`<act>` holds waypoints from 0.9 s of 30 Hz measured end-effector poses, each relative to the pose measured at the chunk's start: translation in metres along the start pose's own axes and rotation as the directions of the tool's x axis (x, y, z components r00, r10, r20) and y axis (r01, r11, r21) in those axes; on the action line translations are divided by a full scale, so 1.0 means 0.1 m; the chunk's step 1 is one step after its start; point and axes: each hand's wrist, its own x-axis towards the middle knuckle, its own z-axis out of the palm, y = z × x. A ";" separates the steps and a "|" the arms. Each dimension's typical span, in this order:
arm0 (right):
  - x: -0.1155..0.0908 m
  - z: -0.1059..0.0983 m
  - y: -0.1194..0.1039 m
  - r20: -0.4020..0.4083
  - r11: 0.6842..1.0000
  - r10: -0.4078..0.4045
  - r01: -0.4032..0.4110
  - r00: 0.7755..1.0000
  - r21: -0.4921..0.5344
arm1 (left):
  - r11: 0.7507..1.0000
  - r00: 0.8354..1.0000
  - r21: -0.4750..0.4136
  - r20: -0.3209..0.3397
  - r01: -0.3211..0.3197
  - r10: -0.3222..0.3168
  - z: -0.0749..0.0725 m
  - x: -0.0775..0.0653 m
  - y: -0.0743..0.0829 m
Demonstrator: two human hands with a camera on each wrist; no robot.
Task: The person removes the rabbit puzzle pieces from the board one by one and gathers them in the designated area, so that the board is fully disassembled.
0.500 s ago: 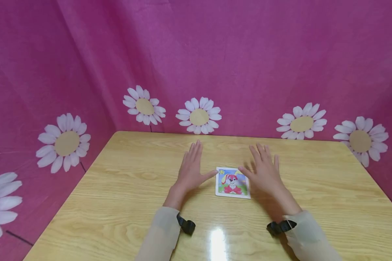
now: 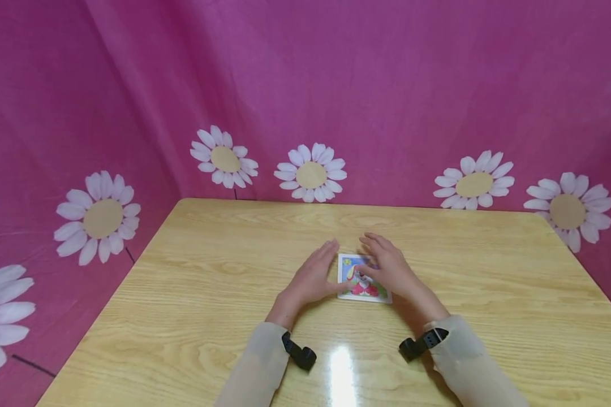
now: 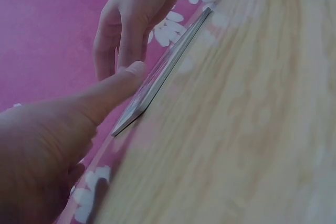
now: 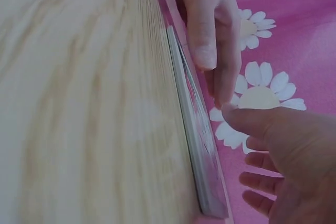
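Observation:
A small square picture board (image 2: 368, 290) lies flat on the wooden table in the head view, showing a cartoon rabbit in pink inside a white border. My left hand (image 2: 309, 280) is at its left side, fingers extended, thumb reaching over the board's left part. From the other side my right hand (image 2: 396, 273) hovers over the upper right part, fingers loosely bent and covering some of the picture. The right wrist view shows a gap between the right thumb (image 4: 251, 121) and the board (image 4: 195, 129). Whether the left thumb (image 3: 118, 85) touches the board cannot be told.
The wooden table (image 2: 209, 271) reaches back to a pink curtain (image 2: 377, 102) printed with white daisies, which also hangs along the left side. Black straps with small cameras sit on both wrists. A bright light reflection (image 2: 342, 373) shows near the front.
Both hands have come closer together around the board. The right hand has moved left over the picture, and the left thumb has come over the left edge. The board appears to lie in place.

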 end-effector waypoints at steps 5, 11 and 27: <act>0.04 0.06 -0.03 0.010 0.999 -0.034 0.034 0.999 0.026 | 1.000 0.999 0.022 0.051 0.004 -0.005 0.03 0.01 -0.02; 0.09 0.11 -0.02 0.076 0.996 -0.016 0.009 0.997 0.086 | 0.999 0.998 0.034 0.064 -0.015 0.013 0.05 0.02 -0.05; 0.18 0.15 -0.04 0.176 0.983 0.052 -0.081 0.983 0.164 | 1.000 0.998 0.020 0.066 -0.004 0.003 0.07 0.03 -0.08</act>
